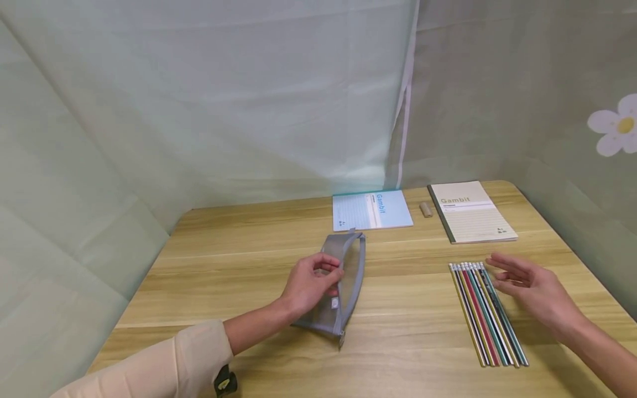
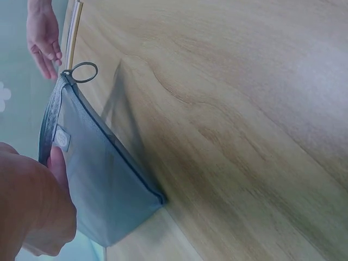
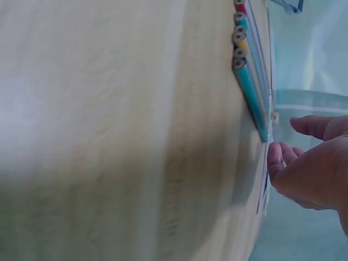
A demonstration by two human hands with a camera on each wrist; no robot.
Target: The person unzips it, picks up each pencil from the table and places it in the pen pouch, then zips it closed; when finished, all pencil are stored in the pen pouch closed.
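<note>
A grey mesh zip pouch [image 1: 318, 315] stands with its zipped mouth spread apart, near the middle of the table. My left hand [image 1: 312, 282] pinches one edge of that mouth between thumb and fingers; the left wrist view shows the pouch [image 2: 103, 179] with a ring pull [image 2: 84, 72] at its zip end. Several pencils [image 1: 490, 315] in various colours lie side by side to the right. Beside their eraser ends, my right hand [image 1: 537, 290] hovers with relaxed fingers and holds nothing. In the right wrist view, a gap separates thumb and fingers near the teal pencil [image 3: 253, 103].
A blue notebook [image 1: 355, 213] lies behind the pouch at the table's back edge. To its right are a small brownish block [image 1: 426, 209] and a cream notebook [image 1: 475, 215] with a dark spine. Fabric curtains [image 1: 249, 99] enclose the wooden table [image 1: 214, 265].
</note>
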